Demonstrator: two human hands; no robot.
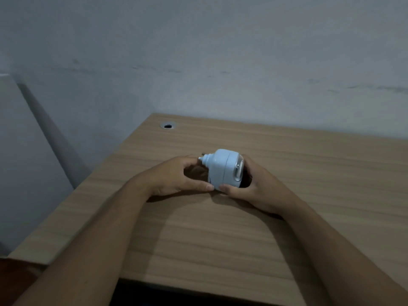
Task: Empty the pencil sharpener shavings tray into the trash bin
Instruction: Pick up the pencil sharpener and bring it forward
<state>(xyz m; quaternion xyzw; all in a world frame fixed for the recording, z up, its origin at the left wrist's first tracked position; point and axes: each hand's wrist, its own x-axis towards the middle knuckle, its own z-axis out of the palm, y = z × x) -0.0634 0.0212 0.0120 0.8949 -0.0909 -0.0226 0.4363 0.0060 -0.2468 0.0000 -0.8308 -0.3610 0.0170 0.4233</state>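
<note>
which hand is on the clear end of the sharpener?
The right hand: it cups the end of the pencil sharpener with the clear window. The left hand grips the opposite end, by the small knob.

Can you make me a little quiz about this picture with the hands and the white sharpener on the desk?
1. True or false: both hands touch the pencil sharpener.
2. Which hand is at the clear end: A left hand, B right hand?
3. Fill in: the round hole is in the ____.

Key: 1 true. 2 B. 3 desk.
</note>
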